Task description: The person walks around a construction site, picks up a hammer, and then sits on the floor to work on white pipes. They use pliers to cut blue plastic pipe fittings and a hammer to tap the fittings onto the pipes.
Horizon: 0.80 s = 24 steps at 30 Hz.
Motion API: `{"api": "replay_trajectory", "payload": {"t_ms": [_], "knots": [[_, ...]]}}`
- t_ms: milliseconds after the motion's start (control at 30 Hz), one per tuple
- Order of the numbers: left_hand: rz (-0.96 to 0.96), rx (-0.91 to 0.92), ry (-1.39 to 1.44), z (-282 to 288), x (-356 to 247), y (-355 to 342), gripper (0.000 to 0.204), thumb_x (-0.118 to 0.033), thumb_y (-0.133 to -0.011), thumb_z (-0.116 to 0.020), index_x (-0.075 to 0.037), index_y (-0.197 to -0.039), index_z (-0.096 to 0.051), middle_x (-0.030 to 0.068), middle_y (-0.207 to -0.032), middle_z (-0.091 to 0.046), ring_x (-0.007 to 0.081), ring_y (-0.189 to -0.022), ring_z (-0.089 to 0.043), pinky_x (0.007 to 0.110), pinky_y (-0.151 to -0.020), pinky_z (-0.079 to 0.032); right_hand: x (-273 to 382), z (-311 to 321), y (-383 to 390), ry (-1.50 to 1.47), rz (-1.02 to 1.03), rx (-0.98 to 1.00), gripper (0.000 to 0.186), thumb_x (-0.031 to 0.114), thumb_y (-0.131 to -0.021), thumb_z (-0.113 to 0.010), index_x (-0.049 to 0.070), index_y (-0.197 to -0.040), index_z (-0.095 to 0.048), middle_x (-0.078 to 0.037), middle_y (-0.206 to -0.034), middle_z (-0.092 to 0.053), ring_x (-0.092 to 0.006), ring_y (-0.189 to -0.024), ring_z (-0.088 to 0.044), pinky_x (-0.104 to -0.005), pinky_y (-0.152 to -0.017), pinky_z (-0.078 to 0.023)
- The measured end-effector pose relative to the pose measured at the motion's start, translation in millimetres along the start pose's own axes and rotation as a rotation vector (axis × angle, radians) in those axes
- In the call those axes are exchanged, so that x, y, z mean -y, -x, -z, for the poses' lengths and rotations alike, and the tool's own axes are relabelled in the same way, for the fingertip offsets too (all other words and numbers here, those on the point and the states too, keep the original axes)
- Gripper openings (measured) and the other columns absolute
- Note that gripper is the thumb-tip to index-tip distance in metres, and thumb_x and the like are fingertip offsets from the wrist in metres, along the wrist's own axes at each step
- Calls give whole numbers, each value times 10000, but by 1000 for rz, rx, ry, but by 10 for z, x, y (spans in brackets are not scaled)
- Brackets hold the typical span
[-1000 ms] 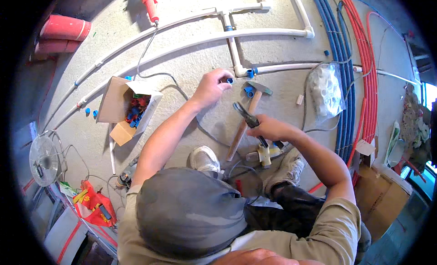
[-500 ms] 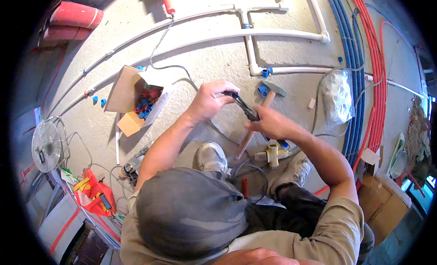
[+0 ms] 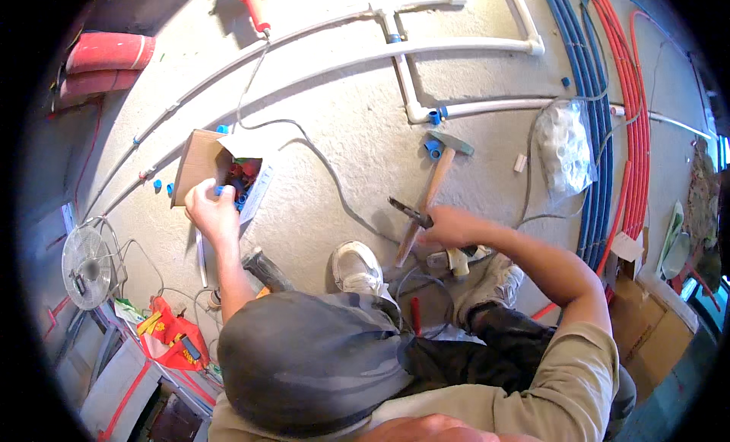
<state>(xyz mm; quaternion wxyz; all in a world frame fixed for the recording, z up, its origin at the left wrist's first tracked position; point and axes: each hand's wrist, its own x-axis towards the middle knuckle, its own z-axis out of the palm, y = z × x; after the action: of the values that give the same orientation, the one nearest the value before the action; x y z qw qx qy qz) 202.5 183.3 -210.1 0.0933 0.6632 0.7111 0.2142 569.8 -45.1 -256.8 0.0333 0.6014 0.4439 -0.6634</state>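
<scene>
At the box (image 3: pixel 199 155), whether left fingers (image 3: pixel 203 188) grip is unclear; right fingers (image 3: pixel 438 223) clamp pliers (image 3: pixel 411 212).

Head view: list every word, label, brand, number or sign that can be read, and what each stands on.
None can be read with certainty.
Red plastic bag with yellow marks, lower left: marks too small and blurred.
Brown cardboard carton, right: faint dark print, too small and blurred.

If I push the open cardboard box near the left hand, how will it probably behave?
The open cardboard box would probably bend at its flaps, which look thin. The small fittings inside may shift when it is pushed, since they lie loose, and could spill if it tips.
</scene>
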Motion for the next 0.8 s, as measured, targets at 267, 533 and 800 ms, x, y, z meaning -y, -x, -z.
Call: {"api": "replay_trajectory", "payload": {"t_ms": [267,533,800], "knots": [[-1205,515,443,-1350,-1944,590,440,62,-800,-622,-55,-1219,-690,178,-1237,-626,349,-1138,-620,470,-1000,-506,-104,110,70,-64,-34,-79,621,500,-906,-703,-72,-1146,-672,-294,-1101,-709,-444,-1071,-674,-511,-931,-518],[-1515,708,237,-2222,-2310,642,228,40,-775,-600,-37,-986,-639,134,-1016,-624,350,-972,-609,431,-880,-511,-7,154,238,-83,-32,-67,449,448,-941,-693,1,-969,-674,-155,-851,-715,-282,-818,-698,-441,-762,-524],[-349,1127,955,-1422,-1867,473,305,42,-880,-697,-5,-1180,-719,47,-1096,-694,120,-1048,-644,306,-957,-511,169,343,183,-381,53,-163,435,380,-932,-703,-28,-1074,-648,-201,-931,-711,-315,-875,-695,-436,-778,-512]]}}
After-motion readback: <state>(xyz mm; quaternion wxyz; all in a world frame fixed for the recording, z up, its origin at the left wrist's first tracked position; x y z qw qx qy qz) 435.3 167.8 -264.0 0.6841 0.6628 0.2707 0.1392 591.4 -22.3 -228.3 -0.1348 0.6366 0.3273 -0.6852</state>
